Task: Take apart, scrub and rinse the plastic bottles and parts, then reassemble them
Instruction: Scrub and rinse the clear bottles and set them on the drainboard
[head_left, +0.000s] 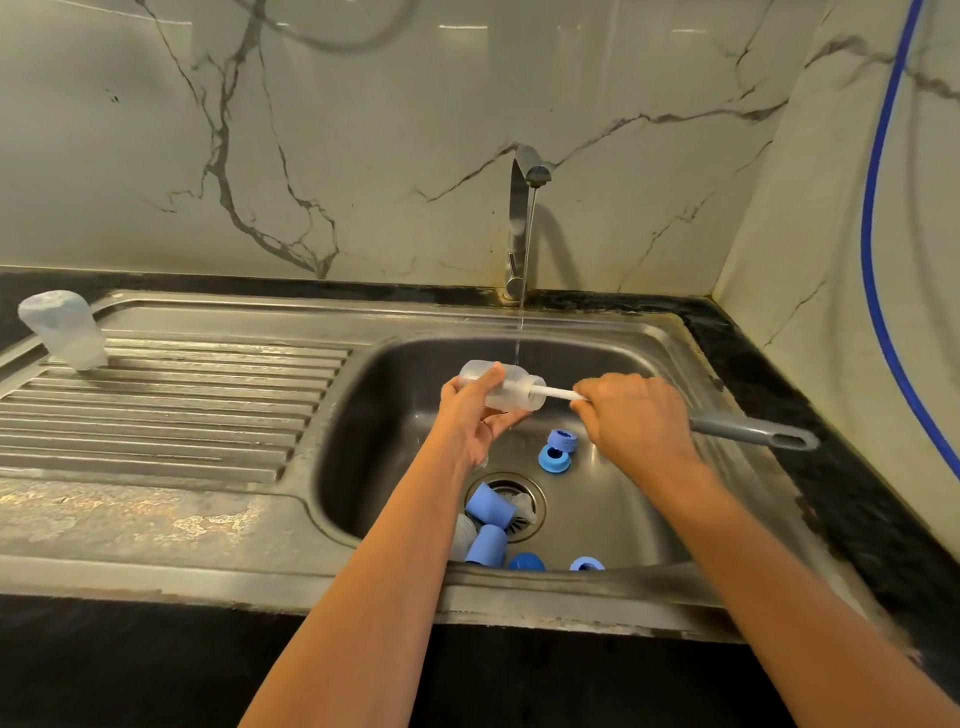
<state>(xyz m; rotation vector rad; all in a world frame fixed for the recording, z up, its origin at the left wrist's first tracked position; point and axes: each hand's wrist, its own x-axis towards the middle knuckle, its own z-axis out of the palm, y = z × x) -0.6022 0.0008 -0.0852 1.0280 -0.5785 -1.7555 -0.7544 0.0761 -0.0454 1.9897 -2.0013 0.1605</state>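
Observation:
My left hand (475, 415) grips a clear plastic bottle (511, 385) on its side above the sink basin (613, 499), mouth pointing right. My right hand (636, 415) grips a bottle brush (753, 432) with a grey handle; its white stem enters the bottle's mouth. On the basin floor lie blue screw rings (557, 451), blue caps (485, 525) over the drain, and two more blue parts (586, 564) by the front wall. A second clear bottle (62, 328) stands upside down at the draining board's far left.
The tap (524, 208) runs a thin stream into the basin behind the held bottle. The ribbed draining board (171, 400) fills the left side. A blue hose (878, 234) hangs down the right wall. Black counter surrounds the sink.

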